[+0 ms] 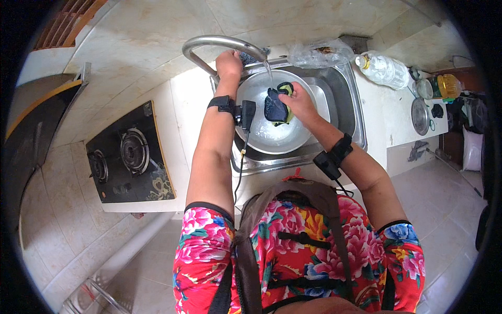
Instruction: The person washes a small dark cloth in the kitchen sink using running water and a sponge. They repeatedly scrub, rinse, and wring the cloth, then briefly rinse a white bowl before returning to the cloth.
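Observation:
My right hand [299, 103] grips a dark and yellow-green cloth or scrubbing pad [276, 106] over a round metal basin [251, 135]. Water runs from the curved metal faucet [223, 40] onto the cloth, and some water lies in the basin. The basin sits in the stainless steel sink [359, 117], towards its left side. My left hand [229, 64] is at the sink's back edge beside the faucet, its fingers bent; what they touch is hidden. Just right of that hand lies a dark, rough scouring pad or cloth [248, 58].
Left of the sink is a black gas stove [127, 157] with round burners. A clear plastic bag [319, 54] lies behind the sink. On the right counter are a large plastic bottle [386, 70], a bottle of yellow liquid [450, 86] and a round metal lid [421, 116].

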The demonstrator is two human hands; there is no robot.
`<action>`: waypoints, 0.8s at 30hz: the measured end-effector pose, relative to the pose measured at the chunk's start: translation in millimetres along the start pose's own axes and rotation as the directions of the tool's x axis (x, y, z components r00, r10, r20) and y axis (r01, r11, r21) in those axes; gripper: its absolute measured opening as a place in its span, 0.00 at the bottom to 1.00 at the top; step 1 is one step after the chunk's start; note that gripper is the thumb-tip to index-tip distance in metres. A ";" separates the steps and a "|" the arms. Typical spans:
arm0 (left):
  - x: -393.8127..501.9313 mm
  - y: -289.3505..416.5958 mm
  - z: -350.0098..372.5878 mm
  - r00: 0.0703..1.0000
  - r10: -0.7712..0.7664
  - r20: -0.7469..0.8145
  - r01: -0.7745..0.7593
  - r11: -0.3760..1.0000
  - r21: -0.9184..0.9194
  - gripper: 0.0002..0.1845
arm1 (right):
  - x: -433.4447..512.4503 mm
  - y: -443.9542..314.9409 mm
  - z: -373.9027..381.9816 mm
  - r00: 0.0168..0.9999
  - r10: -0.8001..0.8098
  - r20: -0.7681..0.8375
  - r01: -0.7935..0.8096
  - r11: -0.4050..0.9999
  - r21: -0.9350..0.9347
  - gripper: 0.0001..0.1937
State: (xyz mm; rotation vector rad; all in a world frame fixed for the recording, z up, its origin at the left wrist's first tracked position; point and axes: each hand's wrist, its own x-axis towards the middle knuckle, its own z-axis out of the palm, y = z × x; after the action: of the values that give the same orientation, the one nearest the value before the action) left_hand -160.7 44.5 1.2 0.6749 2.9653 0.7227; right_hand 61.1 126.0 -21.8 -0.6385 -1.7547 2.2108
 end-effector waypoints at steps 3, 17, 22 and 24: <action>10.2 -3.2 4.4 0.999 -0.005 0.045 0.003 0.999 0.054 0.13 | 0.2 -0.2 5.6 1.000 0.007 0.008 -0.008 0.999 0.036 0.14; -61.3 14.2 11.4 1.000 -0.027 0.006 0.021 0.613 -0.790 0.18 | 24.8 2.9 12.7 0.986 -0.169 0.004 0.169 0.985 -0.011 0.13; -137.6 42.6 8.7 0.943 0.060 0.329 0.295 0.311 -0.904 0.23 | 29.3 0.3 14.1 0.982 -0.189 -0.021 0.190 0.982 0.013 0.10; -140.6 41.0 8.9 0.956 0.085 0.280 0.231 0.368 -0.900 0.21 | 27.1 0.2 13.1 0.990 -0.128 0.050 0.124 0.989 0.085 0.09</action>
State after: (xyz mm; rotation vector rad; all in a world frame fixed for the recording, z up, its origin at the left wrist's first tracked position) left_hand -15.5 23.1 -0.6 0.4356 1.7560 1.8550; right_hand 31.2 126.9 -24.6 -0.4396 -1.6707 2.2203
